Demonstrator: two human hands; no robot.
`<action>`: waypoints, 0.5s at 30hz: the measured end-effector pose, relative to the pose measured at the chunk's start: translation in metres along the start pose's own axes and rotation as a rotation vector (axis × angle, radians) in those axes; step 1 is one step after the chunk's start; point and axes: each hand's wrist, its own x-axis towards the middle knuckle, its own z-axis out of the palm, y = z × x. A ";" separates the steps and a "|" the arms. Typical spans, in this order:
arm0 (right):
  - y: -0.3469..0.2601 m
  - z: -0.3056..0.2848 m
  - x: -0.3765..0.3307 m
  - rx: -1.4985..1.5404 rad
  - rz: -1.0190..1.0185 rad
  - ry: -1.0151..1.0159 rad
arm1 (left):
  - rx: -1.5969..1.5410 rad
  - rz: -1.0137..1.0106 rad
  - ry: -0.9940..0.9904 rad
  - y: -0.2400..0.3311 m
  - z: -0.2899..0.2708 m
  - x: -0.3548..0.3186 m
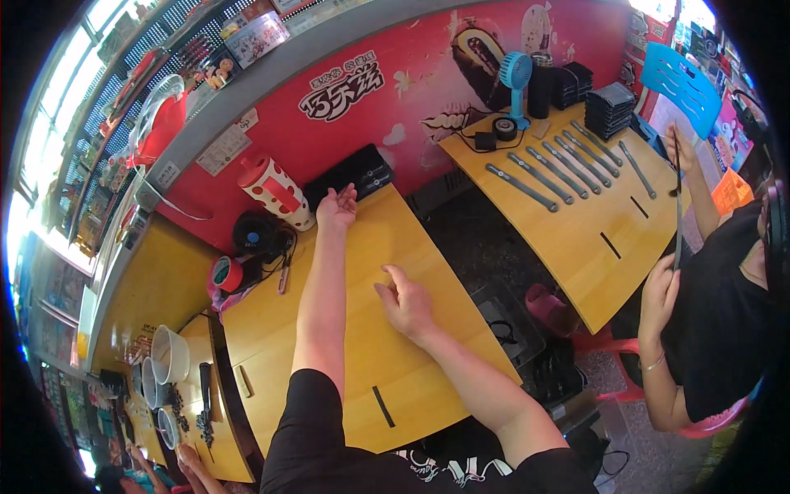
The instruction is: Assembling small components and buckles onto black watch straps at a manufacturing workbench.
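My left hand reaches to the far edge of the yellow wooden table. Its palm faces up with the fingers loosely apart, and nothing shows in it. Right behind its fingertips lies a flat black pack or case with small shiny spots. My right hand hovers over the middle of the tabletop, thumb raised and away from the fingers, with nothing visible in it. Left of my left hand stands a red and white spotted tumbler. A narrow dark strip or slot is near my side of the table.
A roll of red tape and a round black device sit at the back left. Across a gap, another table bears several dark straps, a blue fan and black stacks. A co-worker there holds a long dark strip.
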 end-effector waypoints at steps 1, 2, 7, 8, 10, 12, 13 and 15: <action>0.000 0.000 0.000 -0.044 -0.036 0.000 | 0.006 0.001 0.010 -0.003 0.000 0.001; 0.002 0.000 0.000 -0.049 -0.031 -0.001 | 0.005 -0.006 0.011 -0.007 0.000 0.001; 0.004 0.005 0.000 -0.054 -0.096 0.014 | 0.094 -0.008 0.029 -0.008 -0.002 -0.003; 0.004 0.005 0.001 -0.054 -0.099 0.014 | 0.093 -0.006 0.027 -0.009 -0.002 -0.006; 0.005 0.004 0.001 -0.058 -0.113 0.021 | 0.236 0.006 -0.006 -0.015 0.001 -0.019; 0.008 0.004 0.001 -0.063 -0.123 0.026 | 0.357 0.033 -0.015 -0.022 -0.002 -0.027; 0.007 0.005 0.001 -0.067 -0.132 0.030 | 0.477 0.059 -0.022 -0.025 -0.003 -0.031; 0.007 0.005 0.000 -0.087 -0.145 0.036 | 0.865 0.528 -0.007 -0.041 0.000 -0.046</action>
